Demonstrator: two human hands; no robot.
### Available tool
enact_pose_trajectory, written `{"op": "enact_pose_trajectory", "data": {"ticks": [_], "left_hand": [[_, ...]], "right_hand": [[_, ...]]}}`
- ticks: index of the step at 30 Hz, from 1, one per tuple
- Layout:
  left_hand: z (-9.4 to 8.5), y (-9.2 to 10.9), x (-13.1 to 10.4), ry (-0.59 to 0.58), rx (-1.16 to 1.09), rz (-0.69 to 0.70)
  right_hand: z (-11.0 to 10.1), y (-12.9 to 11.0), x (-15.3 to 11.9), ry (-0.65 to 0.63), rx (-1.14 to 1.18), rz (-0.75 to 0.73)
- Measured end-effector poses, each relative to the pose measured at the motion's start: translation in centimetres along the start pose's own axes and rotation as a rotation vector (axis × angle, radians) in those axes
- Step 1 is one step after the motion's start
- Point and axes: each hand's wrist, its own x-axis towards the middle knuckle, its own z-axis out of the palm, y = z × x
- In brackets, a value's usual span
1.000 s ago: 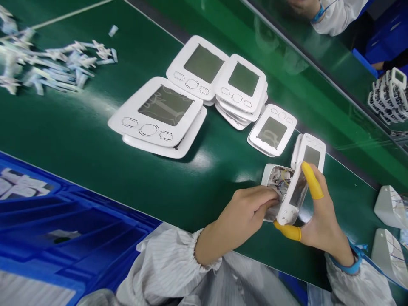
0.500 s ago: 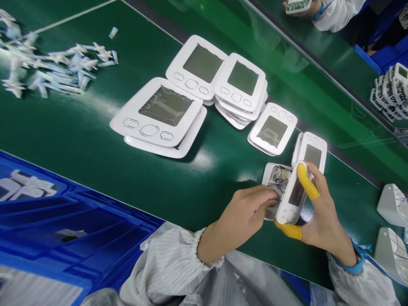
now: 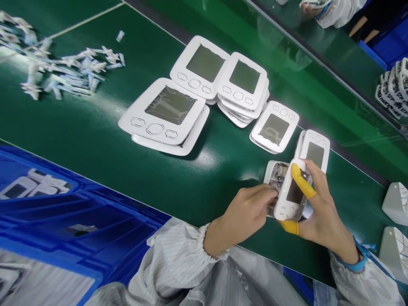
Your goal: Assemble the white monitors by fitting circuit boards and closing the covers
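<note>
At the lower right of the frame, the right hand (image 3: 321, 210) grips a white front cover with a screen (image 3: 295, 191), thumb and finger at its opposite ends. The cover tilts over an open white housing (image 3: 270, 174) on the desk (image 3: 223, 170). The left hand (image 3: 245, 212), fingertips pinched close together, reaches into the housing's near side.

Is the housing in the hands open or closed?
Open: the right hand holds the front panel at an angle to the back shell, and inner parts show between them.
</note>
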Motion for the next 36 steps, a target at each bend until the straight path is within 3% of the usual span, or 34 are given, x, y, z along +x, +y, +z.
{"op": "enact_pose_trajectory", "data": {"ticks": [9,16,24,29,36], "left_hand": [[-0.4,0.0,0.0,0.036,-0.032,0.081],[-0.5,-0.3,0.2,0.085,0.172,0.194],[-0.5,-0.1,0.1,0.014,0.177,0.127],[-0.5,-0.3,-0.2,0.038,0.117,0.145],[-2.5,-0.1,-1.5,0.119,-0.105,-0.168]], "right_hand": [[1.0,0.6,-0.2,0.071,0.047,0.008],[1.4,1.0,0.1,0.109,0.061,-0.035],[1.1,0.9,0.4,0.026,0.035,-0.076],[1.5,0.8,0.6,0.052,0.04,-0.118],[1.5,0.7,0.7,-0.022,-0.017,-0.097]]}}
